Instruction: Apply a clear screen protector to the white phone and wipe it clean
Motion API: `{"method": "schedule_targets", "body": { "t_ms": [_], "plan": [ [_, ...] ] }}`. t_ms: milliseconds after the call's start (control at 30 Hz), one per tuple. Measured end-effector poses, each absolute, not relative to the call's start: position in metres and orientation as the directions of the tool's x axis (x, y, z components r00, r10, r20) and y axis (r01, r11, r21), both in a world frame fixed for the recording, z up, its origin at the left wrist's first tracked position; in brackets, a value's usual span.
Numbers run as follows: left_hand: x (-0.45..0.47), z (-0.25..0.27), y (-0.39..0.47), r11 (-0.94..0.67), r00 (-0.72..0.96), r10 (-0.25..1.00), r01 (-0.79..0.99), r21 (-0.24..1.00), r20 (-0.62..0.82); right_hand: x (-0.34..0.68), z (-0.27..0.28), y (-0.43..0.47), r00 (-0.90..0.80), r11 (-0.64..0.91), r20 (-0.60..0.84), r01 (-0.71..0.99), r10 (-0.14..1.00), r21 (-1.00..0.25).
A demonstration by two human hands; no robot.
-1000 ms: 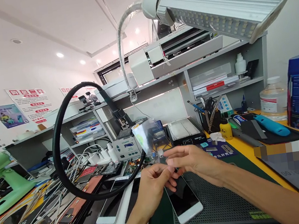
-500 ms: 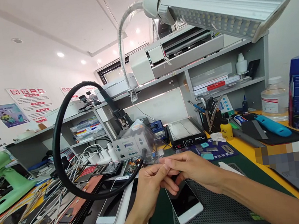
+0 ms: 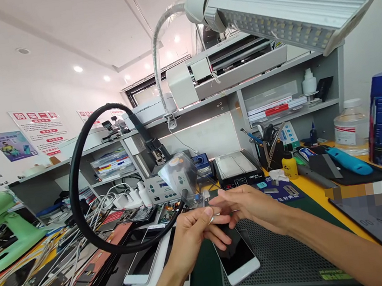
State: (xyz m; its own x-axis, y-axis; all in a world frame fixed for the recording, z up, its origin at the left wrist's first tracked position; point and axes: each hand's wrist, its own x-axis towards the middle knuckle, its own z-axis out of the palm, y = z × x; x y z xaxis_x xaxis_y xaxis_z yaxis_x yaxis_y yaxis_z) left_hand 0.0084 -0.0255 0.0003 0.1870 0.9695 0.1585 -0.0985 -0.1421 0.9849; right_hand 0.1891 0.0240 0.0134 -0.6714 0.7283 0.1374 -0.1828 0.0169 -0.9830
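My left hand [image 3: 197,229] has its thumb and index finger pinched on a small whitish piece [image 3: 214,218], too small to name; its other fingers hang loosely. Just to the right, my right hand [image 3: 252,205] is half curled with its fingers apart, close to the left fingertips, and I see nothing in it. Beneath both hands lies a white-framed smartphone [image 3: 240,261] with a dark screen, its upper end hidden by the fingers. The phone rests on a grey perforated mat [image 3: 280,258].
Left of my hands are several phones [image 3: 139,262], stacked phone parts [image 3: 79,284] and a looping black hose [image 3: 74,191]. Behind stand a soldering station [image 3: 163,189] with clear plastic near it, and a heating plate [image 3: 236,167]. A lamp [image 3: 280,18] hangs overhead.
My right fingertips have parted from the left ones and the right hand has opened, moving slightly right. The left hand keeps its pinch, with the whitish piece now showing. The phone stays put.
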Motion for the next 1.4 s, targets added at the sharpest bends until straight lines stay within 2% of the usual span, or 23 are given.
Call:
{"method": "schedule_targets", "body": {
  "t_ms": [200, 400, 567, 767, 933, 1067, 1267, 1400],
  "plan": [
    [0.008, -0.005, -0.027, -0.136, 0.312, 0.941, -0.003, 0.991, 0.130, 0.188, 0.010, 0.024, -0.640, 0.048, 0.086, -0.077, 0.764, -0.996],
    [0.010, -0.007, -0.026, -0.098, 0.336, 0.936, -0.030, 0.995, 0.102, 0.186, 0.008, 0.024, -0.675, 0.123, 0.154, -0.093, 0.722, -0.988],
    [0.009, -0.007, -0.023, -0.059, 0.349, 0.934, -0.060, 0.996, 0.077, 0.187, 0.008, 0.028, -0.672, 0.058, 0.086, -0.065, 0.735, -0.996],
    [0.006, -0.009, -0.023, -0.036, 0.359, 0.932, -0.074, 0.997, 0.061, 0.191, 0.010, 0.030, -0.721, 0.009, 0.061, -0.076, 0.690, -0.997],
    [0.006, -0.009, -0.024, -0.041, 0.361, 0.931, -0.053, 0.998, 0.057, 0.187, 0.008, 0.028, -0.622, 0.123, 0.122, -0.042, 0.773, -0.992],
    [0.007, -0.010, -0.024, -0.032, 0.386, 0.921, -0.034, 0.999, 0.043, 0.182, 0.007, 0.024, -0.526, 0.096, 0.119, -0.070, 0.842, -0.993],
    [0.006, -0.009, -0.025, -0.040, 0.392, 0.919, -0.013, 0.999, 0.042, 0.189, 0.010, 0.031, -0.537, 0.159, 0.158, -0.045, 0.829, -0.986],
    [0.005, -0.004, -0.026, 0.001, 0.423, 0.906, -0.009, 1.000, 0.003, 0.193, 0.010, 0.036, -0.568, 0.128, 0.147, -0.074, 0.810, -0.989]
  ]
}}
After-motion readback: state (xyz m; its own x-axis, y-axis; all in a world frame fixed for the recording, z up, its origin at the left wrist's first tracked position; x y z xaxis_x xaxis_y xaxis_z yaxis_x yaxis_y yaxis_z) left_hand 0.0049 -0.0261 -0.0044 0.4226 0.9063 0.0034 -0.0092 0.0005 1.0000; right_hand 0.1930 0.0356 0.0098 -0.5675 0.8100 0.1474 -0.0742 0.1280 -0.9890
